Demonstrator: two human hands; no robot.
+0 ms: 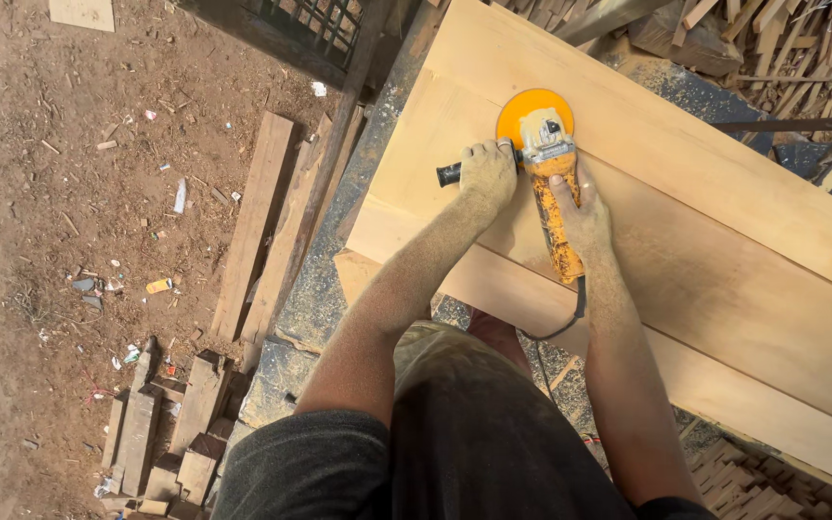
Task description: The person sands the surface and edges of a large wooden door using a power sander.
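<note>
A yellow angle grinder (549, 159) with a round orange sanding disc lies flat on a wide pale wooden panel (705, 221). My left hand (489, 173) is closed around the grinder's black side handle. My right hand (582, 214) grips the yellow body behind the head. Both forearms are coated in sawdust. The black power cord (570, 323) hangs from the tool's rear over the panel's near edge.
The panel rests on a dark, dusty workbench (325, 289). Long planks (257, 226) lean beside it on the left. Short wood blocks (175, 424) lie on the dirt ground at the lower left. Offcuts and sticks (782, 39) pile up at the upper right.
</note>
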